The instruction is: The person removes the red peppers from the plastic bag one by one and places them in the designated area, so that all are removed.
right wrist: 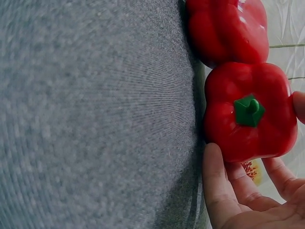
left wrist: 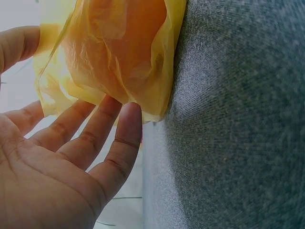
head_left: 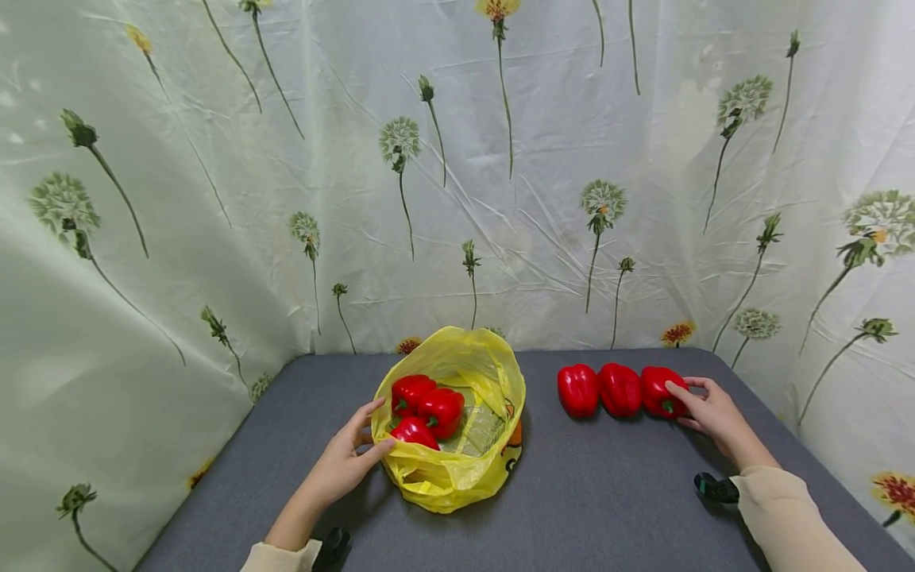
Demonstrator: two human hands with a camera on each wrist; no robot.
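Head view: right hand point(head_left: 717, 413) holds the rightmost red pepper point(head_left: 654, 388), a light, even grip serving best; left hand point(head_left: 341, 467), fingers spread, should steady the yellow bag point(head_left: 450, 478)

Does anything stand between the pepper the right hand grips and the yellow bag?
Yes, along the table: the middle pepper and leftmost pepper lie between the end pepper and the yellow bag. Above them, nothing visible blocks the way.

On the desk point(head_left: 593, 500), the bag point(head_left: 457, 481) stands immediately right of the left hand point(head_left: 345, 461), containing three peppers point(head_left: 442, 409). A three-pepper row point(head_left: 620, 389) extends left from the right hand point(head_left: 715, 413), whose fingers contact the end pepper point(head_left: 656, 388).
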